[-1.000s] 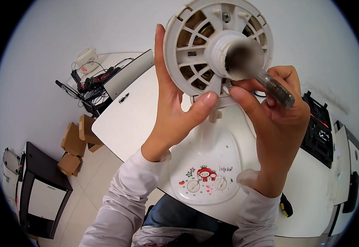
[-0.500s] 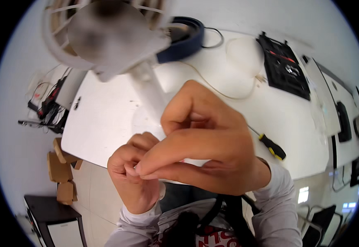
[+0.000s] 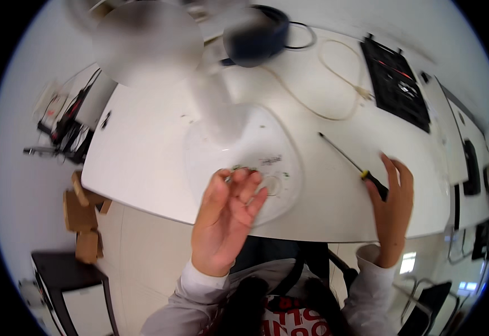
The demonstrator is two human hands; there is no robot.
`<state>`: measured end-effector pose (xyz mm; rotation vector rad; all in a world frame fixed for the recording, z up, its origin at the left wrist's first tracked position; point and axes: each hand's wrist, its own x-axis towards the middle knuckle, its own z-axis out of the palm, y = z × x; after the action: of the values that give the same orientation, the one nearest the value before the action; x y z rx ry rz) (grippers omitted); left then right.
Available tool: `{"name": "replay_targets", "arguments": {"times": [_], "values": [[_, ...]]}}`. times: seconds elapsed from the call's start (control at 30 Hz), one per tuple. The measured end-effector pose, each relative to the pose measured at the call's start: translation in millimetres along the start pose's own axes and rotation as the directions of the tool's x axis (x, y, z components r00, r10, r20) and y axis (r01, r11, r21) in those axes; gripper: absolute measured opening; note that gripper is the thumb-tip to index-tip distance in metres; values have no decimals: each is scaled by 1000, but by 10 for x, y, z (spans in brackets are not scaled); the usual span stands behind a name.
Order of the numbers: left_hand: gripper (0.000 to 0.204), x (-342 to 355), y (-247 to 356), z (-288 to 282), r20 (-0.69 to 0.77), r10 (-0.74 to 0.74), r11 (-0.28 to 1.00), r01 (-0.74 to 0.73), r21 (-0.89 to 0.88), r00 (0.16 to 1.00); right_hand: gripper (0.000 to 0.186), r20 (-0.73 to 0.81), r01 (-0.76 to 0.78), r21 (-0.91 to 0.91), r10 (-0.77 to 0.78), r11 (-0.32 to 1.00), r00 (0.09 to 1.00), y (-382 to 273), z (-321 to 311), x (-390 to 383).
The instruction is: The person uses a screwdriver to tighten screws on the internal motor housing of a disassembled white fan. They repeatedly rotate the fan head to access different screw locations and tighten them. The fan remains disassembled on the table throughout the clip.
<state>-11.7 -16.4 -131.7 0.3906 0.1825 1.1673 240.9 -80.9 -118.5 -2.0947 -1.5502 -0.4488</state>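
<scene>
My right hand [image 3: 393,204] is at the screwdriver [image 3: 376,185] on the right of the white table. Its thumb and fingers are spread on either side of the black and yellow handle, whose shaft points away to the left. My left hand [image 3: 222,224] is raised over the near part of a white fan base [image 3: 278,151], palm up, with fingers loosely curled and apart. I make out nothing in its palm; its fingertips are blurred. A white fan head [image 3: 149,42], smeared by motion, leans in at the upper left on its white stand [image 3: 219,115].
A black tool case [image 3: 396,84] lies unfolded at the back right. A cream cord [image 3: 334,117] with a plug loops beside it. Behind the fan sits a dark blue ring-shaped object [image 3: 255,39]. Cardboard boxes [image 3: 81,210] and a dark cabinet [image 3: 68,269] stand on the floor at left.
My hands, earlier pinched together in front of the fan, have come apart. The right one has gone right to the screwdriver; the left has loosened and turned palm up.
</scene>
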Motion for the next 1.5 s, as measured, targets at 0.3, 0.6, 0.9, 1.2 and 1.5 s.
{"name": "replay_targets", "arguments": {"times": [0.3, 0.6, 0.9, 1.2, 1.5], "values": [[20, 48, -25, 48, 4, 23, 1000, -23, -20, 1000, 37, 67, -65, 268, 49, 961, 997, 105, -22, -342], [23, 78, 86, 20, -56, 170, 984, -167, 57, 984, 50, -76, 104, 502, -76, 858, 994, -282, -47, -334], [22, 63, 92, 22, -49, 163, 987, -162, 11, 985, 50, -14, 87, 554, -95, 828, 995, -395, 34, -362], [20, 73, 64, 42, -56, 161, 987, -160, 20, 985, 50, 8, 47, 581, -63, 813, 998, -411, 70, -396], [18, 72, 42, 27, -66, 209, 976, -204, 70, 976, 47, 71, -23, 596, -24, 803, 997, -437, 66, -379]]}}
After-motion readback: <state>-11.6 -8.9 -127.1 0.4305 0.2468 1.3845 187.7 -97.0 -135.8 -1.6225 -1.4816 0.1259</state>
